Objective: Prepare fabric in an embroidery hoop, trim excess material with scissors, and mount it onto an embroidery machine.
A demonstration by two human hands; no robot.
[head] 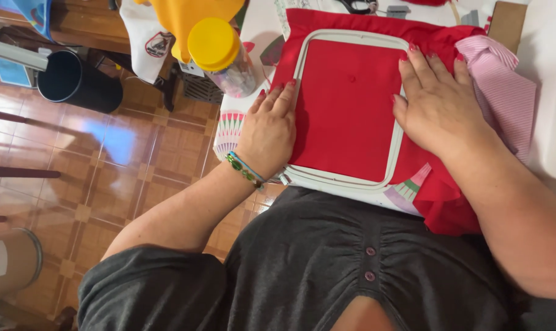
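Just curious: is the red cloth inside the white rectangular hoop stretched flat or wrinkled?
Flat: the red cloth lies smooth inside the white hoop, both hands pressing its sides.

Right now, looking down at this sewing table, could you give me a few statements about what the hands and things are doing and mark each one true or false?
1. Both hands press flat on the hoop: true. The left hand lies on the left edge of the white hoop, the right hand on its right edge.
2. The cloth stretched in the hoop is blue: false. The cloth is red.
3. A jar with a yellow lid stands beyond the left hand: true.
4. The right wrist wears a bracelet: false. The beaded bracelet is on the left wrist.
5. A pink striped fabric lies right of the right hand: true.
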